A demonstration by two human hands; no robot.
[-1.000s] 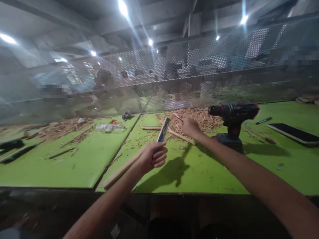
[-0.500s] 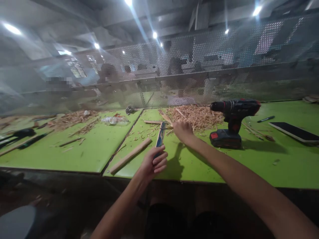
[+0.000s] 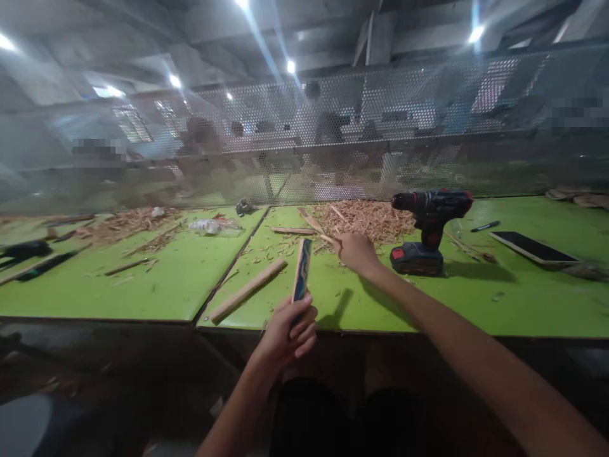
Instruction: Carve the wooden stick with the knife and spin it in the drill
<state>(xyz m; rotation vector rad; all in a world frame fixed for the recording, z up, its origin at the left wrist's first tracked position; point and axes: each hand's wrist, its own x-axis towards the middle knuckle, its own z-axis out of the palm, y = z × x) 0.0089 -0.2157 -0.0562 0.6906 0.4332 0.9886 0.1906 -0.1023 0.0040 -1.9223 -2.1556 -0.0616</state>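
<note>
My left hand [image 3: 291,327] is wrapped round the lower end of a flat wooden strip [image 3: 302,270] with a blue patterned face, held upright over the table's front part. Farther back and to the right, my right hand [image 3: 356,252] is closed on the near end of a slim wooden piece [image 3: 318,227] with a wider, flat far end. This piece lies beside the heap of wood shavings [image 3: 368,221]. A thin wooden stick [image 3: 292,230] rests just left of it. A thick wooden rod [image 3: 248,291] lies left of my left hand.
A cordless drill [image 3: 431,228] stands on the green table [image 3: 476,304] right of my right hand, with a pen [image 3: 485,226] and a dark tablet-like slab [image 3: 535,247] beyond. At left are a plastic bottle [image 3: 215,226], more shavings and tools. A perforated screen [image 3: 285,158] runs behind.
The two hands have moved apart: the blue strip no longer overlaps the wooden piece in my right hand and has come nearer. The camera view has shifted slightly.
</note>
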